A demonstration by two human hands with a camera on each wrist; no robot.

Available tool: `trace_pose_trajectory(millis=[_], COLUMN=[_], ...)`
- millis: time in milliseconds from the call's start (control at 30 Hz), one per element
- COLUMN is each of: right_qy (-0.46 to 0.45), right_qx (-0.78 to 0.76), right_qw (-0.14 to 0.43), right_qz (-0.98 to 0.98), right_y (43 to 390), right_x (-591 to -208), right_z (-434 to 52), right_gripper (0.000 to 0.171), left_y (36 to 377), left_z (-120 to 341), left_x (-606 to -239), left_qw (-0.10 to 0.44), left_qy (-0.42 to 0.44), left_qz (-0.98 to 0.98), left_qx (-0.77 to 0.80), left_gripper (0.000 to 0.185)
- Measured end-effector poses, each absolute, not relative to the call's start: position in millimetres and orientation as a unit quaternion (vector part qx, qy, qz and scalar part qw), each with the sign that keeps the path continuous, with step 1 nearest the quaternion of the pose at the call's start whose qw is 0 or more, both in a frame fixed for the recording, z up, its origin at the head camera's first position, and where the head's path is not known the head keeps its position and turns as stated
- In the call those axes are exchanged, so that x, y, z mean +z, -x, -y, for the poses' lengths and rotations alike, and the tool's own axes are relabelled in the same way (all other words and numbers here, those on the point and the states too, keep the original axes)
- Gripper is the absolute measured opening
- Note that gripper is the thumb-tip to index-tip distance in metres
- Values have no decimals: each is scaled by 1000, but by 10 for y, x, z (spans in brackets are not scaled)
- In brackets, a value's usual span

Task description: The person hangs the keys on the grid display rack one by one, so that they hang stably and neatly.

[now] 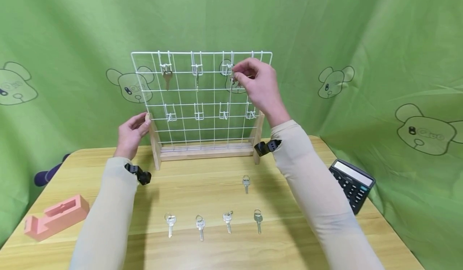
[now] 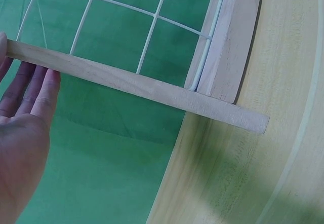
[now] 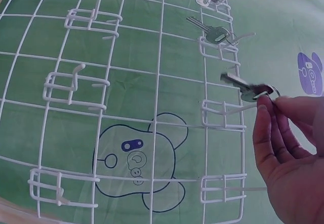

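A white wire grid rack (image 1: 214, 104) with hooks stands upright in a wooden frame. At the third hook (image 1: 227, 68) of the upper row, my right hand (image 1: 262, 83) pinches the ring of a key (image 3: 247, 89) between thumb and fingers; the key is beside the hook's prong. Two other keys hang in that row, one on the first hook (image 1: 167, 77) and one on the second (image 3: 216, 34). My left hand (image 1: 131, 134) holds the upper end of the left wooden post (image 2: 126, 83), thumb on one side and fingers on the other.
Several keys with rings lie on the wooden table (image 1: 202, 181), one (image 1: 246, 183) nearer the rack than the others. A pink tape dispenser-shaped block (image 1: 58, 217) is at the left, a black calculator (image 1: 352, 183) at the right. Green curtain (image 1: 325, 29) surrounds the table.
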State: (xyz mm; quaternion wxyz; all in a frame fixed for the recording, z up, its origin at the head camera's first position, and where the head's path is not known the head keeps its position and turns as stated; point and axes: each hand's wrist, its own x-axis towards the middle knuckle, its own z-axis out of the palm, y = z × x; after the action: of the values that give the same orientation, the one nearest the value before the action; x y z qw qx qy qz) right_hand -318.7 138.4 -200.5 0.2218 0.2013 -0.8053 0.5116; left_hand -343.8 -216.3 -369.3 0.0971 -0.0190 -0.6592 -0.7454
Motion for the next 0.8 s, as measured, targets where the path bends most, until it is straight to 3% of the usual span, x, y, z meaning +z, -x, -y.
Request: trace_pose_trajectory(millis=[600, 800], right_qy=[-165, -151], right_qx=[519, 501], right_qw=[265, 249], right_qz=[796, 815], right_y=[3347, 3395], right_x=[-1954, -2015], right_z=[-1290, -1278], right_gripper=[13, 15], left_y=[3439, 3433], left_z=[2154, 2168], left_x=[-3680, -3700], left_qw=[97, 96], left_qy=[14, 11], left_qz=[650, 656], left_qx=[-753, -749], left_gripper=[50, 51])
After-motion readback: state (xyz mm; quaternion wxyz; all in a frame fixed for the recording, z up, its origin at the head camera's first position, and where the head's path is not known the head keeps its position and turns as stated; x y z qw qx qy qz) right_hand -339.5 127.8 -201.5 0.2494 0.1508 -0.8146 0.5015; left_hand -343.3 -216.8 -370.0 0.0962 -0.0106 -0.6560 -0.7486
